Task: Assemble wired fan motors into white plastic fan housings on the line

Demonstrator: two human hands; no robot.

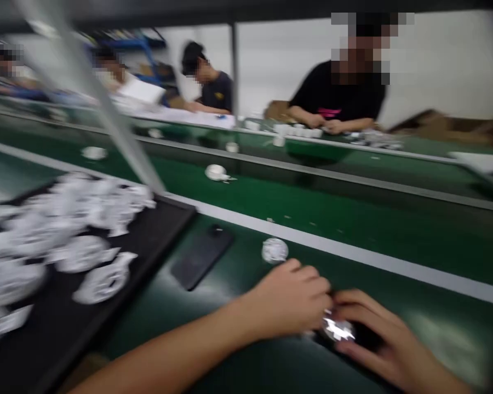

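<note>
My right hand point(380, 331) curves its fingers and thumb around a small round part with a shiny silver face point(339, 328), low at the right of centre. Against the near side of that part, my left hand point(291, 301) has its fingers curled in. What its fingertips pinch, if anything, is hidden behind the knuckles. Just beyond the left hand, a white round part with a patterned face point(275, 250) lies on the green bench point(234, 317). Something dark sits beneath the silver part, too blurred to name.
A black tray point(164, 224) heaped with white plastic parts point(94, 202) stands at the left. Beside it lies a dark phone point(203, 257). Across the bench runs a green conveyor belt point(312, 197) carrying a white part point(216, 173). Several people work on the far side; a slanted post point(119, 126) rises at left.
</note>
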